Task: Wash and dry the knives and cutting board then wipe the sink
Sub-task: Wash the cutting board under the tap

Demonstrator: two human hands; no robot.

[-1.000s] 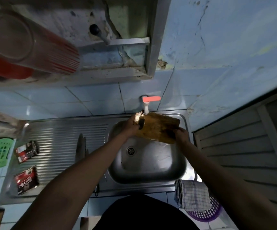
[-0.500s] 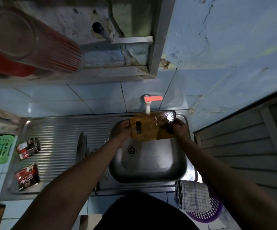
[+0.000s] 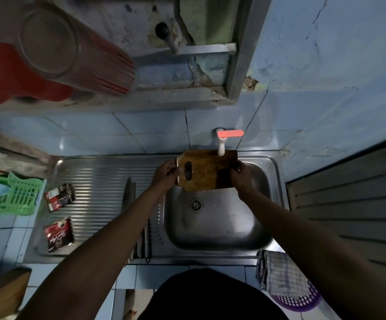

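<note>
Over the sink [image 3: 217, 241], right under the tap [image 3: 221, 147], the person is holding the board [image 3: 207, 170] flat between both hands. The left hand [image 3: 165, 175] is gripping the short end beside the slot, fingers curled over the edge; the right hand [image 3: 241, 177] is clamping the opposite end in the same way. So each grip is closed on the board, with nothing else in either hand. The board's surface is glistening (it looks wet, though no running stream is plainly showing from this angle).

To rinse it well, I would judge that tilting the board is worth doing, so that the water is running off into the basin rather than pooling or spilling over the back rim. Turning it over is also due, since only one face is showing upward. Wet wood is likely slippery, so keeping both grips firm at the ends is the safer way, and keeping the board clear of the tap's spout is sensible, as the two are sitting very close.

The knives [image 3: 130, 195] are lying on the ribbed drainer to the left, partly hidden by the left forearm. A checked cloth [image 3: 277, 271] is waiting at the bench's front right corner for drying.
</note>
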